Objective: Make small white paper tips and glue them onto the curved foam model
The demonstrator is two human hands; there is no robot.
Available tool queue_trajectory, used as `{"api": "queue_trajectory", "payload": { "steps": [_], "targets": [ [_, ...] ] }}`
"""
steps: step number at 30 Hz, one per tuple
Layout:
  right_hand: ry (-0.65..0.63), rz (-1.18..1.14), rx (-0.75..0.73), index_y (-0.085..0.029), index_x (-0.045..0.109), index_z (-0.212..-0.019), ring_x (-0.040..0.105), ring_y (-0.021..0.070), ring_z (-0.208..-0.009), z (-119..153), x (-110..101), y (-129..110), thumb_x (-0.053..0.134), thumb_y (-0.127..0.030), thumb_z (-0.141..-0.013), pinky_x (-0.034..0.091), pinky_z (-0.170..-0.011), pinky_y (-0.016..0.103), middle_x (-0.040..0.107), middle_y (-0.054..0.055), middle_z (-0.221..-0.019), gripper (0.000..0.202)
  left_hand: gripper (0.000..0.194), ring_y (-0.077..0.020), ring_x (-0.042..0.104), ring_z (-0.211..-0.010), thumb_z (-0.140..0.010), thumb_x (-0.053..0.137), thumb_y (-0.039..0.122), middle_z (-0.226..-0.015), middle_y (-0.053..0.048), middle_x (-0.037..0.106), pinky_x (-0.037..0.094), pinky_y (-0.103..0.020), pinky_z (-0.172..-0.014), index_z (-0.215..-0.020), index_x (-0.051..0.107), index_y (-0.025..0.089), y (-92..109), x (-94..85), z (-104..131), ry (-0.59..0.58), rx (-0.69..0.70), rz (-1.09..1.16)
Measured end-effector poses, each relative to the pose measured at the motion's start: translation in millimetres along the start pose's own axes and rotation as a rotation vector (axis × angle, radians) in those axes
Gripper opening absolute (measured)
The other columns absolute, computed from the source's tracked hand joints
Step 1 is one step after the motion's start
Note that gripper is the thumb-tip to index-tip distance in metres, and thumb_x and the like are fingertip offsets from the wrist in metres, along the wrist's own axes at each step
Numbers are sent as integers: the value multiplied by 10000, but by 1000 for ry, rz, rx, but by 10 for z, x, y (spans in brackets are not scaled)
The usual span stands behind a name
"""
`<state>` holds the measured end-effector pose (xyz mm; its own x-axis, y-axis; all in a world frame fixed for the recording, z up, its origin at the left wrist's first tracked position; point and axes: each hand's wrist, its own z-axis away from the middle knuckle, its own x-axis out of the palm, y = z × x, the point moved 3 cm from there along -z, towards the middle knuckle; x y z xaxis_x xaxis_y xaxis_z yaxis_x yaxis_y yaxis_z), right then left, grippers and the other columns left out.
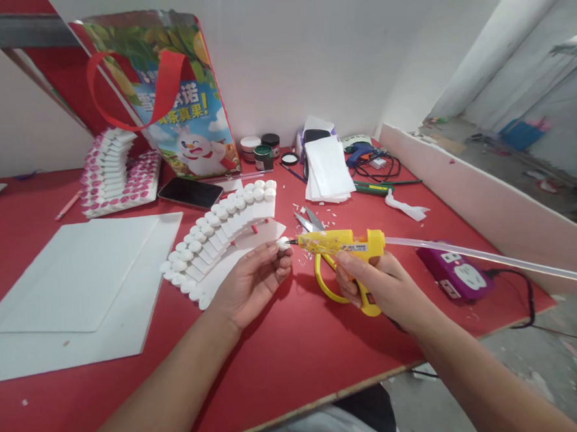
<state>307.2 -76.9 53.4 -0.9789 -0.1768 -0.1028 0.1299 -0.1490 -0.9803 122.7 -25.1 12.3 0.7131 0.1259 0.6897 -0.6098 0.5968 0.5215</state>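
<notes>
Pinched in the fingertips of my left hand is a small white round piece. My right hand grips a yellow hot glue gun, its nozzle touching or almost touching that piece. A long clear glue stick sticks out of the gun's back. Just beyond my left hand lies a curved white board structure, edged with rows of similar white round pieces. Scissors with yellow handles lie under the glue gun, partly hidden by it.
White boards lie at left, near a pink-and-white curved piece. A phone, shopping bag, paint jars and white cards stand or lie behind. At right are a green-handled cutter, purple power socket and low partition.
</notes>
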Motion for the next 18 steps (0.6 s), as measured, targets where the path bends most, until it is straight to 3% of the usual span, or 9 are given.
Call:
{"api": "queue_trajectory", "payload": {
  "steps": [18],
  "targets": [
    [28, -22, -10, -202, 466, -563, 465, 101, -456, 13, 5, 11, 587, -607, -948, 359, -507, 266, 460, -27, -490, 571, 29, -95, 651, -640, -782, 711, 34, -805, -91, 708, 556, -164, -572, -795, 734, 45, -6, -33, -22, -37, 22, 31]
  ]
}}
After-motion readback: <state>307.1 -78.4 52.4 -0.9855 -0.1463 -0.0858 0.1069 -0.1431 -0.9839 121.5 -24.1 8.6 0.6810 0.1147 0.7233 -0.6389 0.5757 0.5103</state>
